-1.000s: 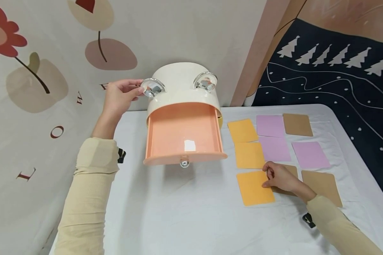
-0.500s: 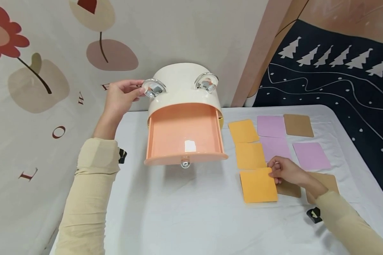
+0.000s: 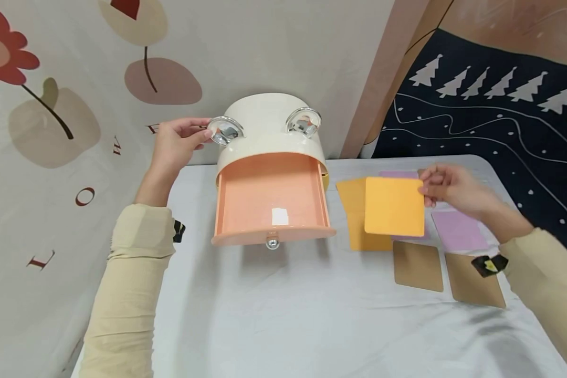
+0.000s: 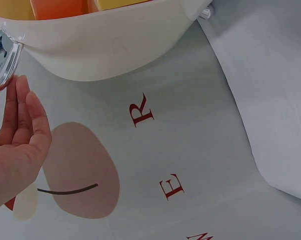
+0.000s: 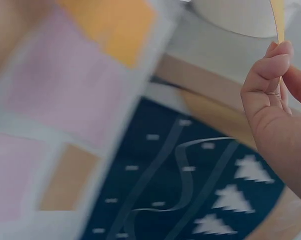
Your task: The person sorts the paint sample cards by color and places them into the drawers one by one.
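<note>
Standing far on our white-clothed table (image 3: 264, 325), the glossy cream rounded cabinet (image 3: 264, 113) has its peach plastic drawer (image 3: 250, 194) out. Our right hand (image 3: 458, 189) pinches one square orange card (image 3: 395, 206) by its right edge, above flat cards (image 3: 370, 242) at right; lifting seems the step, and carrying calls for a level hold. Our left hand (image 3: 177, 144) pinches the left silver disc (image 3: 226, 130).

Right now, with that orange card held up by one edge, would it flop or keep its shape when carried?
Probably fairly stiff: the orange card looks flat although the right hand pinches only one side. It's likely light, appearing as a thin sliver in the right wrist view. Being thin, it might bend if pushed edge-on.
</note>
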The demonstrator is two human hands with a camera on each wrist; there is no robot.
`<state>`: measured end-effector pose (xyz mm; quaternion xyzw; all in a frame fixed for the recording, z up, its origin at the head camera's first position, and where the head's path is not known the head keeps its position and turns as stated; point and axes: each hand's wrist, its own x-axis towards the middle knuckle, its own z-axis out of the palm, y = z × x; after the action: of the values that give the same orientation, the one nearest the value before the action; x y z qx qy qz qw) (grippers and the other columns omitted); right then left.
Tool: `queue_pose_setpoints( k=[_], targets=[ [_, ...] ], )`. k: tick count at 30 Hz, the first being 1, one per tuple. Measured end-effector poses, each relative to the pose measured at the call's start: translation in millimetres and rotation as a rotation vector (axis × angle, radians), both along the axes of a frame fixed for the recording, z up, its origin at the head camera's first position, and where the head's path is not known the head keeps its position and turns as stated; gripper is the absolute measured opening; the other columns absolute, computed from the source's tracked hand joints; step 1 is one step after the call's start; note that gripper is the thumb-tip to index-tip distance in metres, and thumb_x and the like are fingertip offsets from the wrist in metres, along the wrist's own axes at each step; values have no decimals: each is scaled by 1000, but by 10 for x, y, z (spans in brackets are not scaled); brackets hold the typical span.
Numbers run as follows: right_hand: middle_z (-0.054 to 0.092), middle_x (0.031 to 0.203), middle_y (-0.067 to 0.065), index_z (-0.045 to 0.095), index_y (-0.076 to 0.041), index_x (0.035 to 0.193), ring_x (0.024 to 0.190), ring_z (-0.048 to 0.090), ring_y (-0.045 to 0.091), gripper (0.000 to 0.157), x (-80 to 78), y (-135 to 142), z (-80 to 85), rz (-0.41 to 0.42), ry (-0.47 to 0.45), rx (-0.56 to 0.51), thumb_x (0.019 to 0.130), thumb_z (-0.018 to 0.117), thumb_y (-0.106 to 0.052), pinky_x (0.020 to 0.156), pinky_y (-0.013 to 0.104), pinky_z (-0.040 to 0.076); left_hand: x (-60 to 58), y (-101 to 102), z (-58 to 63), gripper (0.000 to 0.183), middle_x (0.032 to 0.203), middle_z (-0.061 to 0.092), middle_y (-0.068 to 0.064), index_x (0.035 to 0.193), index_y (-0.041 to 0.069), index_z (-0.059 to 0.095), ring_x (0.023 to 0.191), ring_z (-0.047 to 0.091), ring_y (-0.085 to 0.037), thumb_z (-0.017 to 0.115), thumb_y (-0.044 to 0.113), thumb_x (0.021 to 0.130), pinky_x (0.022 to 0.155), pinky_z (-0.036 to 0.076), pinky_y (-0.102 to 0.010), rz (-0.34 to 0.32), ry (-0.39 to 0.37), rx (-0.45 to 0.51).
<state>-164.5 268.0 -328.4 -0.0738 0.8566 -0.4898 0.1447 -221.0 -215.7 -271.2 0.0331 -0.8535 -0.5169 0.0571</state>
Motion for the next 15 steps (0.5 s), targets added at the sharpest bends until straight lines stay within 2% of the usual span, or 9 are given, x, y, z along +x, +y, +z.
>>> queue_pose_setpoints(
  k=[4,8,11,15],
  targets=[
    [61,81,7,43,5,104,61,55,22,17,-103,-238,378,-9,82,-10,91,52,0,58,23,52,-1,-8,-2,30,90,64,3,114,6,64,78,63,-9,65,15,85,75,50,-21,-7,10,10],
    [62,82,9,45,5,104,62,56,21,18,-186,-581,625,20,115,-22,90,55,-2,59,24,52,-3,-14,-6,30,91,64,2,114,6,64,81,62,-11,64,15,86,77,50,-22,1,7,-6],
    [61,82,12,46,6,102,61,57,21,17,-242,-870,685,49,104,-89,89,56,1,61,25,53,7,0,-1,29,94,64,1,114,8,65,81,61,-10,64,16,86,78,50,-22,11,0,-25],
    [59,80,15,48,7,100,60,57,21,16,-296,-1224,635,67,73,-171,87,57,4,61,26,54,10,16,-2,29,93,64,1,113,7,65,78,62,-7,65,14,85,73,50,-19,3,13,-20]
  ],
)
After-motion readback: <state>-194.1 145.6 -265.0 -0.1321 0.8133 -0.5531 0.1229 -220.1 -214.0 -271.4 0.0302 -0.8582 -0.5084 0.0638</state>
